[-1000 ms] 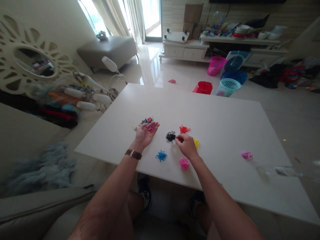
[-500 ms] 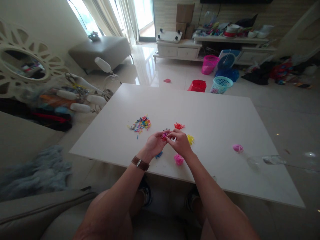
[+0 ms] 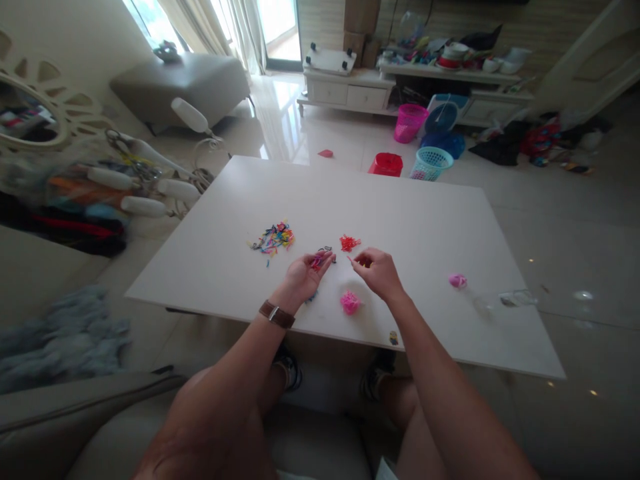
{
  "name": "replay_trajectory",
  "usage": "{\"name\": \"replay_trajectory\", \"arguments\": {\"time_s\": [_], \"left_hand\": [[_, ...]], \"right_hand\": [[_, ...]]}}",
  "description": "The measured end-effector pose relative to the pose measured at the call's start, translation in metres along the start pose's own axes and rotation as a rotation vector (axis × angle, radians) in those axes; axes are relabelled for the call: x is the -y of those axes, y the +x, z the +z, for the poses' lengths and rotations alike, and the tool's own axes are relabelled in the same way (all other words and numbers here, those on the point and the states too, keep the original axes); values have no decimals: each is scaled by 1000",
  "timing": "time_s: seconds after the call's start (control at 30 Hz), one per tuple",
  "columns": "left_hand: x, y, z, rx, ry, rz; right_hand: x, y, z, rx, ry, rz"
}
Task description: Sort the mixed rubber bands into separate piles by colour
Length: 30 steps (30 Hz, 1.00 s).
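My left hand (image 3: 301, 276) palm up, half-curled, cradling mixed bands (image 3: 317, 263); tilt could spill them. Right hand (image 3: 379, 272) pinches small reddish band (image 3: 349, 259) near red pile (image 3: 349, 243); loose grip might drop it. Black bands (image 3: 327, 249) beside left hand could scatter if brushed.

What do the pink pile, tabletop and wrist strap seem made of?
Pink pile: probably rubber or soft plastic, finish unclear; bright, tangled strands suggest it. Tabletop: perhaps stone or laminate, smooth, pale, faint sheen. Wrist strap: possibly leather, matte brown, with shiny buckle.
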<state>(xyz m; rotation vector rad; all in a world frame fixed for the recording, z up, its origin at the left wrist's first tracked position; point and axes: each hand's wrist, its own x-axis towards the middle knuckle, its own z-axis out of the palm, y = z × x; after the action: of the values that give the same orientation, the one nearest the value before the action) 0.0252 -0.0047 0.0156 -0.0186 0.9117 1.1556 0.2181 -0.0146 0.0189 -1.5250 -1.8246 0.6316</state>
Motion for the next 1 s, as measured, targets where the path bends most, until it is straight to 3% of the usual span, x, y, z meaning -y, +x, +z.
{"name": "replay_trajectory", "arguments": {"time_s": [0.1,0.17,0.33,0.47,0.6,0.8,0.9,1.0], "left_hand": [[3,-1,4,-11,-14,7],[6,-4,8,2,-13,-16],[14,-12,10,15,10,-72],[18,-13,8,18,35,-76],[20,-11,7,17,48,-81],[21,-15,8,42,98,-96],[21,-21,10,96,113,-111],[25,-23,9,143,119,-120]], "right_hand": [[-26,-12,-15,344,-89,14],[-41,-21,-19,491,-73,45],[-56,-34,-10,688,-45,134],[-56,-35,0,748,-194,116],[-53,-29,-4,628,-280,99],[-20,-18,-17,123,-58,-33],[0,-17,-12,47,98,-111],[11,-17,-3,62,164,-131]]}}
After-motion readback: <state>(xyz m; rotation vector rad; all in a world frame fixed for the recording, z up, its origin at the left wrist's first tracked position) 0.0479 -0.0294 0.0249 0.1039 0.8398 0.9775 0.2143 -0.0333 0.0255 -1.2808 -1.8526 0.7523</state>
